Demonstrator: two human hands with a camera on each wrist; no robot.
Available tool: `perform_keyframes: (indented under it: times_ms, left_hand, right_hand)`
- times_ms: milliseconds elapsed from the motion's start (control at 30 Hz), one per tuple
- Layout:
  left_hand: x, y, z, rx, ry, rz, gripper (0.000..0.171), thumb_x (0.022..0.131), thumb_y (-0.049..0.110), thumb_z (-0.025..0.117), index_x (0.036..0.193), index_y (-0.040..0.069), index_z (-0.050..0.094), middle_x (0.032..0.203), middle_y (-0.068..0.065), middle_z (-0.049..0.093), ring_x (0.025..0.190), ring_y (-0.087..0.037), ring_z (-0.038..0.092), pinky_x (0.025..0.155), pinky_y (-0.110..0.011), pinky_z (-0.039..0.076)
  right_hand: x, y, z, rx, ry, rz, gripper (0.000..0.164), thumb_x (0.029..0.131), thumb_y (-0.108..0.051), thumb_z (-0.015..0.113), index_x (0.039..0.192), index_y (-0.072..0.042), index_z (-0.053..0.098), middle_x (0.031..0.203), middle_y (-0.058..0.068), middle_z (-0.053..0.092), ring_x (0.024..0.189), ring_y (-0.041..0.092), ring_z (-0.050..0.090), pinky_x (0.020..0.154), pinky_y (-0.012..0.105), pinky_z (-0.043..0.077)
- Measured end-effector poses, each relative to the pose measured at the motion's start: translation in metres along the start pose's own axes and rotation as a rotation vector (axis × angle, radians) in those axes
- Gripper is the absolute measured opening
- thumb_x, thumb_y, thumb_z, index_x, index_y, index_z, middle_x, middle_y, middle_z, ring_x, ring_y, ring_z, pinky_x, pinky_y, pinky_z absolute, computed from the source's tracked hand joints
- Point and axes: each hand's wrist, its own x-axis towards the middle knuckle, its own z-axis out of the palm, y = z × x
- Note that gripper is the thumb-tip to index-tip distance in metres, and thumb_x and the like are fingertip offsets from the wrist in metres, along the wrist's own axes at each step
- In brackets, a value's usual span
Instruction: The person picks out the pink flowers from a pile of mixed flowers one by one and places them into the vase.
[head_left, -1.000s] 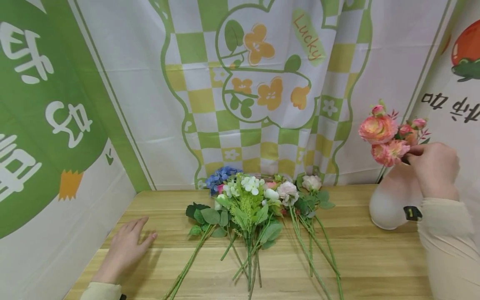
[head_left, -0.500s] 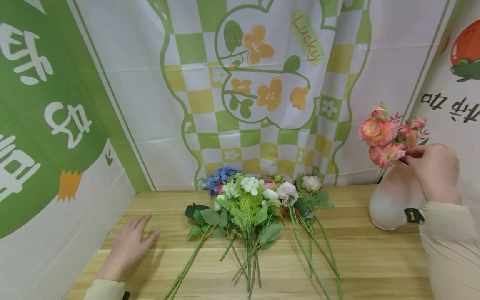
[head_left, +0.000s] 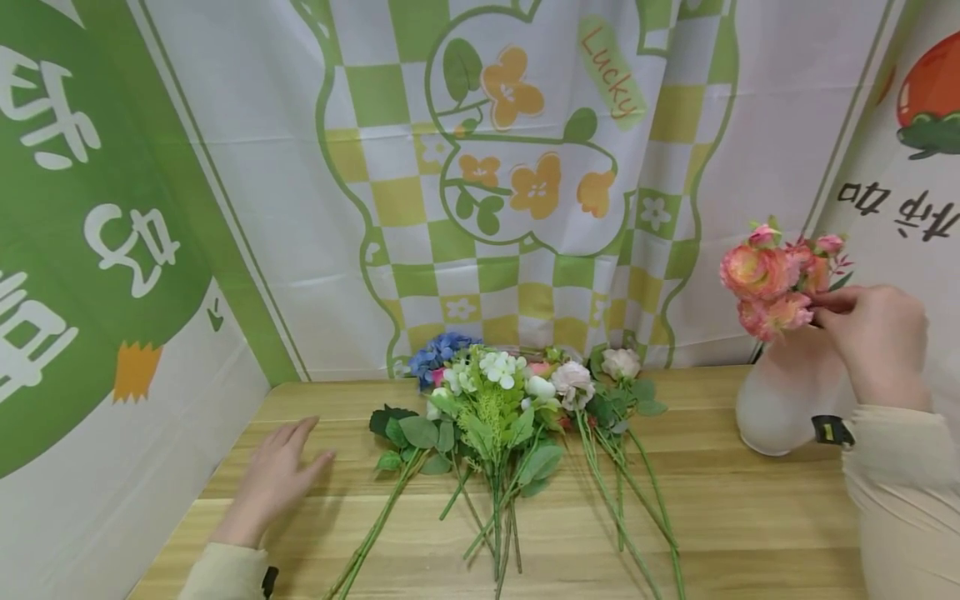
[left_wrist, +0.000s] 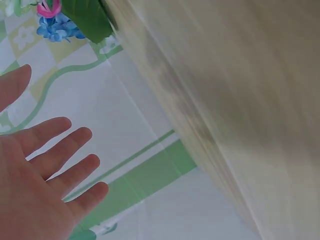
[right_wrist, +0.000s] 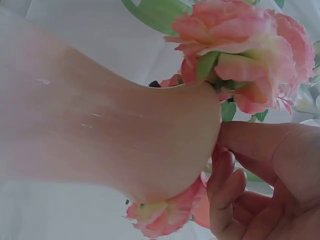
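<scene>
here are the pink flowers (head_left: pixel 757 273), ruffled heads bunched right over the mouth of the vase (head_left: pixel 783 400), one bloom leaning on either side of its neck in the right wrist view. the vase, white below and blushing pink above, stands at the right of the table (head_left: pixel 750 533). and there's the right hand (head_left: pixel 885 337), narrow, thumb and curled fingers pinching the flowers low down, tight by the rim; the exact contact is hidden.

over to the left hand (head_left: pixel 277 479): wide, holding nothing, fingers spread, above or on the wood, can't tell which. between the hands lies a fan of blooms: blue hydrangea (head_left: pixel 442 357) at the back, white blossoms (head_left: pixel 501 368) and a feathery green sprig (head_left: pixel 483 429) in the middle, pale roses (head_left: pixel 573 383) to the right, green stems (head_left: pixel 375 533) pointing toward the person. behind it all, a checkered cloth (head_left: pixel 510 275) in green and yellow, "lucky" printed up top.
</scene>
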Motion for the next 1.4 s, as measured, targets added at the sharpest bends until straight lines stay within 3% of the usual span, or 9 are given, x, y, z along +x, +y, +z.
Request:
perform_keyframes:
  times_ms: [100, 267, 467, 567, 667, 733, 833, 1067, 1400]
  left_hand:
    - [0.005, 0.005, 0.001, -0.01, 0.006, 0.013, 0.068, 0.094, 0.04, 0.055, 0.141, -0.005, 0.036, 0.139, -0.032, 0.039, 0.127, -0.053, 0.034, 0.103, -0.069, 0.023]
    - [0.013, 0.013, 0.005, -0.014, 0.026, 0.038, 0.067, 0.093, 0.04, 0.056, 0.141, -0.004, 0.037, 0.139, -0.031, 0.041, 0.126, -0.051, 0.035, 0.104, -0.067, 0.025]
    - [0.025, 0.025, 0.011, -0.03, 0.05, 0.067, 0.066, 0.094, 0.04, 0.055, 0.141, -0.003, 0.037, 0.14, -0.029, 0.042, 0.127, -0.049, 0.037, 0.105, -0.064, 0.028]
    - [0.03, 0.031, 0.013, -0.046, 0.049, 0.067, 0.066, 0.095, 0.042, 0.053, 0.142, -0.002, 0.036, 0.141, -0.028, 0.041, 0.128, -0.048, 0.037, 0.106, -0.063, 0.027]
    - [0.034, 0.038, 0.015, -0.065, 0.045, 0.065, 0.067, 0.095, 0.044, 0.051, 0.143, -0.001, 0.036, 0.141, -0.027, 0.041, 0.129, -0.047, 0.036, 0.106, -0.063, 0.027]
    - [0.036, 0.043, 0.016, -0.071, 0.047, 0.066, 0.067, 0.095, 0.045, 0.051, 0.143, -0.001, 0.036, 0.141, -0.027, 0.042, 0.129, -0.047, 0.037, 0.106, -0.063, 0.028]
    - [0.04, 0.05, 0.016, -0.08, 0.048, 0.066, 0.066, 0.095, 0.043, 0.051, 0.143, 0.0, 0.036, 0.141, -0.026, 0.043, 0.129, -0.047, 0.037, 0.106, -0.063, 0.028]
    - [0.05, 0.068, 0.018, -0.096, 0.068, 0.076, 0.062, 0.095, 0.039, 0.054, 0.142, 0.002, 0.039, 0.138, -0.024, 0.047, 0.127, -0.045, 0.041, 0.106, -0.06, 0.03]
    - [0.062, 0.103, 0.023, -0.141, 0.062, 0.12, 0.059, 0.095, 0.039, 0.054, 0.141, 0.005, 0.042, 0.14, -0.02, 0.046, 0.13, -0.04, 0.041, 0.107, -0.059, 0.03]
  right_hand:
    - [0.0, -0.002, -0.002, -0.004, -0.001, 0.018, 0.029, 0.092, -0.019, 0.057, 0.101, 0.007, 0.069, 0.108, 0.029, 0.064, 0.105, 0.048, 0.052, 0.084, 0.056, 0.037]
    - [-0.002, -0.006, -0.006, -0.008, 0.032, 0.041, 0.031, 0.093, -0.02, 0.055, 0.105, 0.007, 0.066, 0.105, 0.03, 0.064, 0.095, 0.044, 0.054, 0.068, 0.046, 0.037]
    - [-0.015, -0.019, -0.006, 0.072, 0.195, 0.091, 0.043, 0.097, -0.027, 0.047, 0.125, 0.003, 0.057, 0.108, 0.027, 0.06, 0.098, 0.04, 0.051, 0.09, 0.054, 0.034]
    - [-0.022, -0.028, -0.003, 0.116, 0.333, 0.089, 0.042, 0.096, -0.032, 0.049, 0.123, -0.001, 0.06, 0.107, 0.023, 0.064, 0.083, 0.015, 0.052, 0.086, 0.034, 0.039]
    - [-0.028, -0.036, 0.002, 0.158, 0.48, 0.06, 0.041, 0.095, -0.037, 0.051, 0.117, -0.005, 0.064, 0.103, 0.017, 0.068, 0.074, -0.013, 0.037, 0.072, 0.011, 0.031]
    - [-0.032, -0.04, 0.005, 0.199, 0.556, 0.034, 0.04, 0.094, -0.039, 0.052, 0.115, -0.008, 0.065, 0.102, 0.015, 0.069, 0.072, -0.023, 0.03, 0.067, 0.004, 0.025]
    - [-0.038, -0.047, 0.01, 0.26, 0.624, -0.005, 0.04, 0.092, -0.04, 0.055, 0.114, -0.008, 0.065, 0.1, 0.015, 0.069, 0.072, -0.027, 0.033, 0.066, 0.001, 0.027]
    - [-0.055, -0.063, 0.026, 0.355, 0.62, -0.11, 0.036, 0.089, -0.031, 0.064, 0.104, 0.001, 0.067, 0.091, 0.016, 0.069, 0.069, -0.027, 0.039, 0.065, 0.0, 0.031]
    - [-0.063, -0.072, 0.065, 0.36, 0.564, -0.213, 0.026, 0.087, -0.023, 0.067, 0.096, 0.001, 0.069, 0.082, 0.016, 0.069, 0.071, -0.025, 0.037, 0.07, 0.005, 0.032]
